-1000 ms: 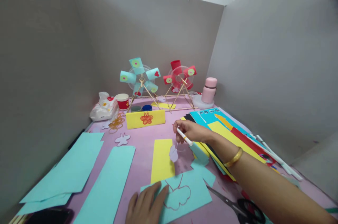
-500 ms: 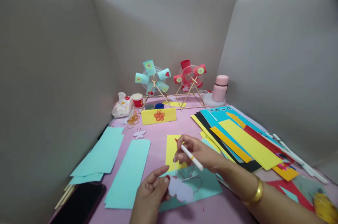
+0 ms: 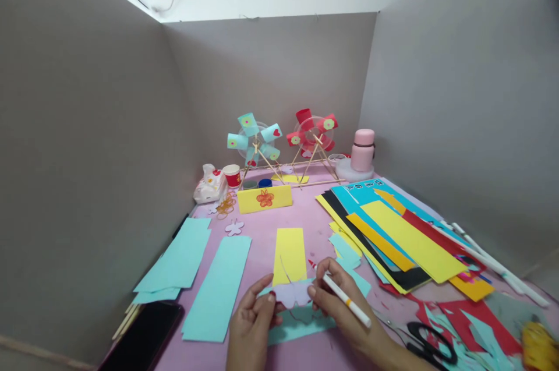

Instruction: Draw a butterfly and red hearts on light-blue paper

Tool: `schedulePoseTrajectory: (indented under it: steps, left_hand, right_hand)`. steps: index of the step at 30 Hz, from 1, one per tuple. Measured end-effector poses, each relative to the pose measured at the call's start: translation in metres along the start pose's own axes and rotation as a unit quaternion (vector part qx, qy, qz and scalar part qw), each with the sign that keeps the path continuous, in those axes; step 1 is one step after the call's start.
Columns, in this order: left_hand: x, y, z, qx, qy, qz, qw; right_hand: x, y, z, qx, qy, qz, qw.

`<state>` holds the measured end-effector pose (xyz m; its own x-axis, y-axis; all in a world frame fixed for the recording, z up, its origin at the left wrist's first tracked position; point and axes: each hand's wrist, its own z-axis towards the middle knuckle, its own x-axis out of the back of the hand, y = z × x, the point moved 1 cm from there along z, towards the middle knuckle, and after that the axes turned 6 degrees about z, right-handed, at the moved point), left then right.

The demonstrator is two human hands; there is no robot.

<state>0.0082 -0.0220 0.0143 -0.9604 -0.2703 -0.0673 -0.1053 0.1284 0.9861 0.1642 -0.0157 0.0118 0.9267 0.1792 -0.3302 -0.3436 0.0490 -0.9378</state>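
Observation:
My left hand (image 3: 255, 315) pinches the left end of a lilac butterfly paper cutout (image 3: 292, 295) between thumb and fingers. My right hand (image 3: 343, 301) is closed around a white felt-tip marker (image 3: 347, 300) with a red tip and an orange band. Its thumb and fingertips also touch the cutout's right end. The marker tip points up and left, away from the cutout. A thin strand stands up from the cutout's top edge. Below the hands lies a light blue paper sheet (image 3: 301, 327), with a yellow paper strip (image 3: 290, 248) just beyond.
Light blue sheets (image 3: 218, 283) and a phone (image 3: 142, 336) lie left. Scissors (image 3: 430, 342), paper scraps and stacked coloured papers (image 3: 414, 237) are on the right. Farther back stand a folded yellow card (image 3: 248, 200), two paper-bladed wheels (image 3: 255, 141) and a pink bottle (image 3: 363, 151). Grey panels enclose the table.
My right hand has come down from above the yellow strip to the cutout's right end, marker still held. The cutout is raised slightly and turned. The view has shifted, showing the scissors.

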Motion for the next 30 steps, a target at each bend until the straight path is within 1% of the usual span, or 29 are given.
schedulePoseTrajectory:
  steps: [2, 5, 9, 10, 12, 14, 16, 17, 18, 19, 22, 25, 27, 30]
  left_hand:
    - [-0.001, 0.000, 0.001, -0.001, -0.003, 0.003, 1.000]
    - [-0.002, -0.004, 0.004, -0.005, -0.013, 0.010, 1.000]
    - [-0.002, -0.011, 0.007, -0.033, -0.033, 0.020, 0.999]
    - [0.000, -0.011, 0.007, -0.039, -0.032, 0.022, 0.998]
    - [0.005, -0.008, 0.009, -0.048, -0.020, 0.029, 0.998]
    - [0.011, 0.000, 0.013, -0.055, -0.001, 0.039, 0.998]
    - [0.015, 0.013, 0.020, -0.062, 0.018, 0.052, 0.997]
    - [0.016, 0.021, 0.026, -0.068, 0.024, 0.058, 0.996]
    - [0.016, 0.028, 0.032, -0.075, 0.027, 0.066, 0.995]
    - [0.014, 0.035, 0.040, -0.081, 0.027, 0.074, 0.994]
    - [0.002, 0.048, 0.066, -0.079, 0.028, 0.104, 0.991]
    - [-0.013, 0.050, 0.091, -0.055, 0.052, 0.134, 0.988]
    - [-0.022, 0.050, 0.104, -0.046, 0.063, 0.149, 0.986]
    - [-0.030, 0.050, 0.120, -0.039, 0.079, 0.161, 0.983]
  right_hand:
    - [0.005, -0.001, 0.001, 0.017, 0.011, -0.024, 0.999]
    - [0.009, -0.004, 0.002, 0.045, 0.012, -0.057, 0.997]
    - [0.005, -0.007, 0.004, 0.050, -0.014, -0.080, 0.995]
    - [0.004, -0.005, 0.005, 0.049, -0.012, -0.091, 0.995]
    - [0.001, 0.003, 0.007, 0.059, 0.022, -0.130, 0.990]
    - [-0.001, 0.016, 0.006, 0.105, 0.090, -0.193, 0.971]
    - [-0.007, 0.032, 0.003, 0.128, 0.091, -0.201, 0.967]
    - [-0.010, 0.040, 0.001, 0.153, 0.087, -0.209, 0.962]
    - [-0.014, 0.046, -0.001, 0.245, 0.088, -0.244, 0.934]
    - [-0.018, 0.052, -0.003, 0.288, 0.078, -0.251, 0.921]
    - [-0.029, 0.062, -0.004, 0.365, 0.066, -0.252, 0.894]
    - [-0.035, 0.065, 0.001, 0.431, 0.094, -0.240, 0.865]
    - [-0.036, 0.064, 0.003, 0.464, 0.101, -0.232, 0.849]
    - [-0.036, 0.062, 0.004, 0.495, 0.081, -0.230, 0.834]
